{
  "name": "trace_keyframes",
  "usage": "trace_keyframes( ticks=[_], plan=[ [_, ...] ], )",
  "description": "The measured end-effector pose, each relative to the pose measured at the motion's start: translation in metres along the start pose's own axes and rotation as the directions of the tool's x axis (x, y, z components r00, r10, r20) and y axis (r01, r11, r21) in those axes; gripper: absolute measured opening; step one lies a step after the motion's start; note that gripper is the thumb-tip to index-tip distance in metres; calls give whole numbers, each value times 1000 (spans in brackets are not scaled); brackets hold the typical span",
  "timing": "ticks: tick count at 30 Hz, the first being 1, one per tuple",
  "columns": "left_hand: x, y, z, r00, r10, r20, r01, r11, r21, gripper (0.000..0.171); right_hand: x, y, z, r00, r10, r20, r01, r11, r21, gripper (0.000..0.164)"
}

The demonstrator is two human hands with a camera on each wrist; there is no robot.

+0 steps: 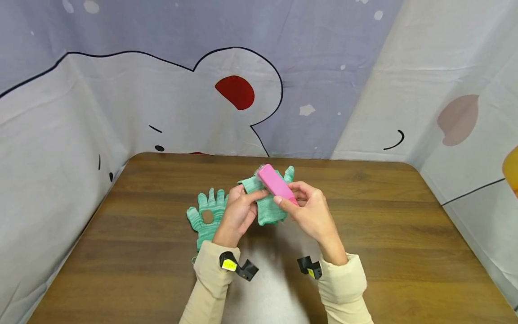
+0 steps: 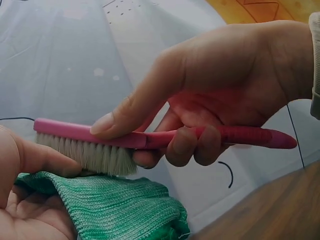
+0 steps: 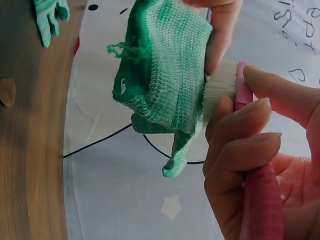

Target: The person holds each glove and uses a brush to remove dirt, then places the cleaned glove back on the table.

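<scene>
A mottled green knitted glove (image 1: 269, 212) is in my left hand (image 1: 238, 217), pinched near its cuff, with the thumb outside and the other fingers partly hidden under the fabric. My right hand (image 1: 316, 215) grips a pink brush (image 1: 277, 183), its thumb on the back of the head and its fingers curled round the handle. In the left wrist view the pale bristles (image 2: 97, 155) point down and touch the glove close to my left thumb. Loose green threads (image 3: 127, 52) show at the glove's edge in the right wrist view.
A second green glove (image 1: 208, 231) lies on the wooden table (image 1: 133, 252) to the left, with a brown oval spot on its palm. A small brown rounded thing (image 3: 7, 92) shows at the right wrist view's edge. Printed cloth (image 1: 303, 81) stands behind the table.
</scene>
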State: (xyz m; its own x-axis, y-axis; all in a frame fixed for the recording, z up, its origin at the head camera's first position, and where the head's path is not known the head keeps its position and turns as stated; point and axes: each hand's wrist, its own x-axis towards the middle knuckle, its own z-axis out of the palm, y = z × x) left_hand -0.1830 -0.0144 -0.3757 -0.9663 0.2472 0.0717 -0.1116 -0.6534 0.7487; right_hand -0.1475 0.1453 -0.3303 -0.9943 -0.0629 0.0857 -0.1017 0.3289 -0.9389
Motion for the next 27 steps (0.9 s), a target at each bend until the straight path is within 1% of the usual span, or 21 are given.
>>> trace_keyframes(
  ticks=[5, 16, 21, 27],
  plan=[
    [0, -1, 0, 1000, 9, -6, -9, 1000, 27, 28, 0, 1, 1, 1000, 6, -19, -6, 1000, -27, 33],
    [1, 1, -1, 1000, -14, -27, 15, 998, 64, 29, 3, 4, -6, 999, 9, -39, -12, 998, -59, 34],
    [0, 2, -2, 999, -10, -44, 11, 1000, 27, 24, 6, 9, -14, 997, 25, -75, -32, 996, -85, 35],
    [1, 3, -3, 998, -10, -55, 10, 1000, -8, 23, 9, 16, -24, 991, 52, -124, -70, 987, -146, 37]
  ],
)
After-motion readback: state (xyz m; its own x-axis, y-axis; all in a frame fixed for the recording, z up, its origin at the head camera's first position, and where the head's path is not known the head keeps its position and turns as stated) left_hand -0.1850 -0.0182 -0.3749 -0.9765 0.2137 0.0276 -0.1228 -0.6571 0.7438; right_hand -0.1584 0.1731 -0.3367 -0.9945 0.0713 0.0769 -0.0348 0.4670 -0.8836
